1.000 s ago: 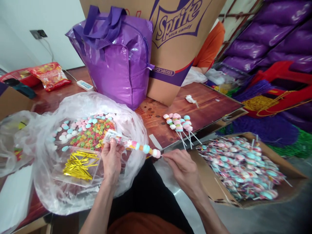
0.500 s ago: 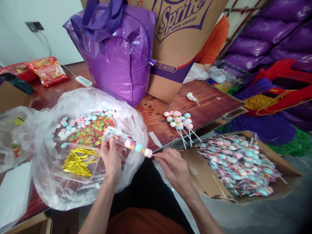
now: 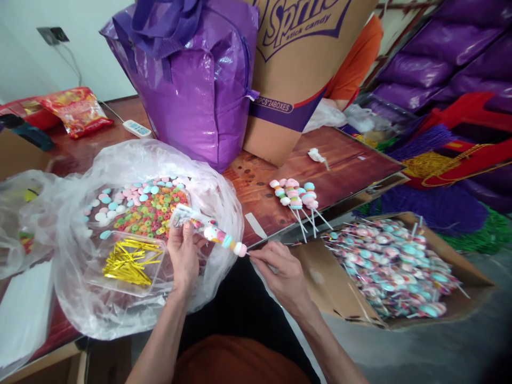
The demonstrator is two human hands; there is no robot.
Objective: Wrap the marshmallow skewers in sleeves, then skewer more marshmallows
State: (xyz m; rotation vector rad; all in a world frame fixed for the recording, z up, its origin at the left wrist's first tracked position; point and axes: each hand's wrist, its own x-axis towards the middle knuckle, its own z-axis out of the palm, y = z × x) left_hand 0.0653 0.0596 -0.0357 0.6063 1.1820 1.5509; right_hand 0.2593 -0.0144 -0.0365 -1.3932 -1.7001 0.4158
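Observation:
My left hand [image 3: 184,250] is closed on a small clear printed plastic wrapper [image 3: 187,216], holding it tilted above the candy. Pinched by its thin stick, a pastel marshmallow skewer [image 3: 233,245] is in my right hand [image 3: 280,272]. Its upper marshmallows are inside the wrapper; the lower ones stick out toward my right fingers. Under my left hand spreads a clear plastic sheet [image 3: 74,304] bearing pastel candies [image 3: 116,207] and coloured ring candies [image 3: 150,218]. Beside that hand, a clear tray [image 3: 154,282] contains gold twist ties [image 3: 130,264]. Several unwrapped skewers [image 3: 295,194] lie on the table.
An open cardboard box [image 3: 340,285] full of wrapped skewers [image 3: 396,266] stands at right. A purple bag [image 3: 192,101] and a tall carton [image 3: 276,106] stand behind. A person's orange sleeve [image 3: 358,64] shows beyond the carton. White sheets [image 3: 26,314] lie at left.
The marshmallow skewer has slid further up and left into the wrapper, and my right hand has moved slightly left with it. My left hand keeps its hold. The view has shifted a little.

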